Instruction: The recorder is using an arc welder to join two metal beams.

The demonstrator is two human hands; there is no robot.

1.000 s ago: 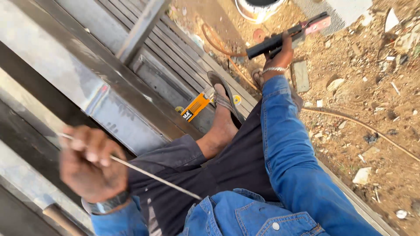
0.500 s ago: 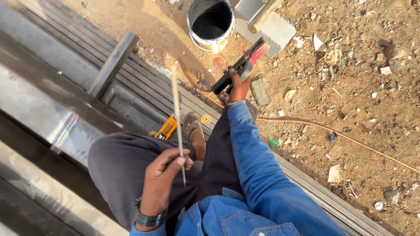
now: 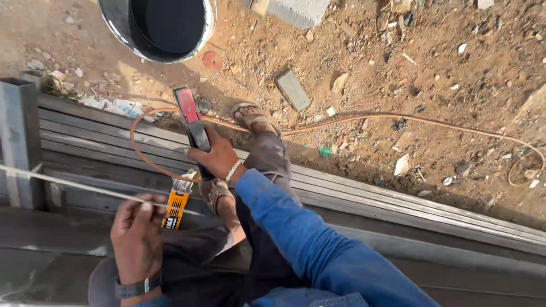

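Head view is looking down on 2 hands working over a stack of grey steel bars (image 3: 398, 199) beside bare dirt ground (image 3: 398, 68).

Right hand (image 3: 216, 159) is wrapping its fingers fully around the black handle of a rod holder (image 3: 192, 122), a clamp tool with a red tip; that grip is closed tight on the handle. Its long axis is running from the palm up and slightly left, red end pointing away from the body toward a black bucket (image 3: 159, 25) well apart at the top. An orange cable (image 3: 398, 119) is looping off the tool and trailing right across the dirt.

Left hand (image 3: 136, 239), wearing a dark wristband, is pinching a thin welding rod (image 3: 85, 187) between thumb and fingertips, so this grip is closed on the rod too. The rod is lying nearly level, its long free end stretching far left, its short end poking right toward a yellow tape measure (image 3: 175, 207) lying just beside the fingers.

The holder's red tip is sitting above and to the right of the rod, apart from it; the rod's near end is lying lower left of the right hand. A sandalled foot (image 3: 253, 118) is resting on the bars just right of the holder.
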